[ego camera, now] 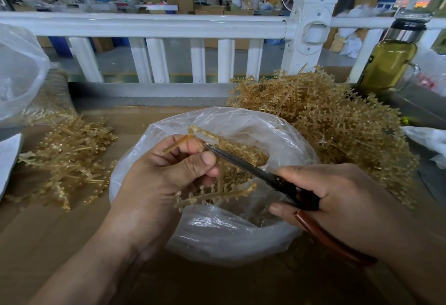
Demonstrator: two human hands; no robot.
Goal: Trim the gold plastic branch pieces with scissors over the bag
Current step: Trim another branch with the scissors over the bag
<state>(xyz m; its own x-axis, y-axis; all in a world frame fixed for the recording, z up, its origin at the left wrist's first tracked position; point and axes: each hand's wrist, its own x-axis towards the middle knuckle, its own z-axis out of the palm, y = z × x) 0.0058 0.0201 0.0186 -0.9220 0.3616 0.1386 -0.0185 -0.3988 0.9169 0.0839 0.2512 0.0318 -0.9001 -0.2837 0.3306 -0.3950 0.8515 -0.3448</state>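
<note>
Gold plastic branch pieces in a small pile (67, 157) lie at left, probably the sorted lot. The left hand (164, 174) pinches one branch piece (218, 184) between thumb and fingers above the open clear bag (217, 237), likely so offcuts drop inside. Black scissors (251, 166) meet the stem by the left fingertips, gripped by the right hand (337, 203), which covers most of the handles; whether the blades are parted is unclear, and a larger heap (337, 131) waits at right.
</note>
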